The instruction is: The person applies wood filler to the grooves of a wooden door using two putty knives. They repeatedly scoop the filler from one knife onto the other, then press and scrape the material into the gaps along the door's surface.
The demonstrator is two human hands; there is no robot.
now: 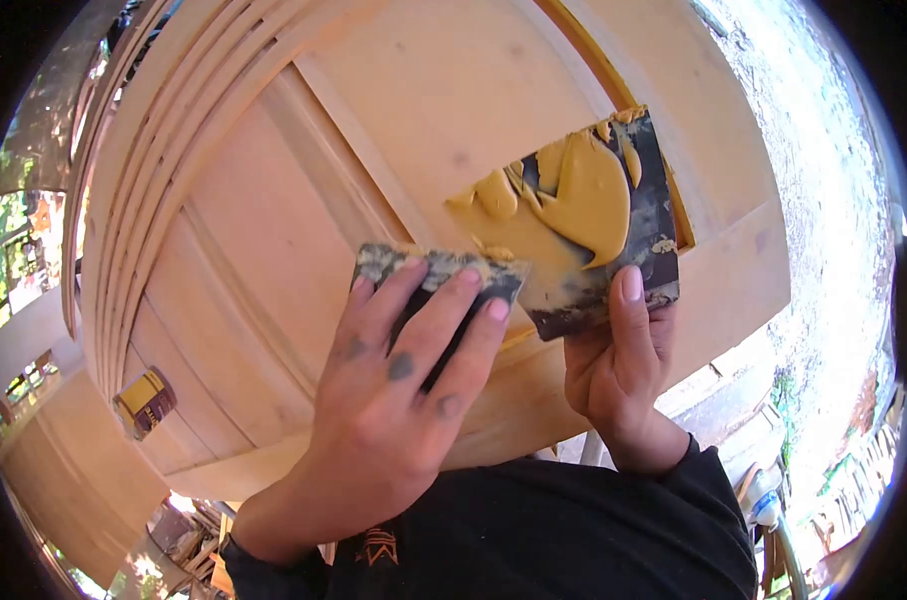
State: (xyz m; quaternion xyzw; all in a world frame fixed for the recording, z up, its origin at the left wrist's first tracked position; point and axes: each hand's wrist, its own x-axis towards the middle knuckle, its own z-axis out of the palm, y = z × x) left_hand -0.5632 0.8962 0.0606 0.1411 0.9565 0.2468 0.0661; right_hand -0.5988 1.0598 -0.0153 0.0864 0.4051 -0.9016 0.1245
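Observation:
My right hand [629, 365] grips a dark flat plate [658, 225] from below, thumb on its face and fingers behind. Thick mustard-coloured putty [592, 195] is spread over much of that plate. In my left hand [399, 400] is a dark putty spreader [442, 300], its upper edge smeared with pale putty. Several fingertips of this hand press on the spreader's face. The spreader's right end is close to the plate's lower left edge. Beneath both hands lies a large wooden panel [264, 230] with framed sections.
Curved wooden strips [164, 150] run along the panel's left side. A small labelled can [145, 402] stands near its lower left edge. Another wooden panel [74, 480] is at the lower left. Wood scraps [189, 540] lie below, and bright ground [824, 200] stretches along the right.

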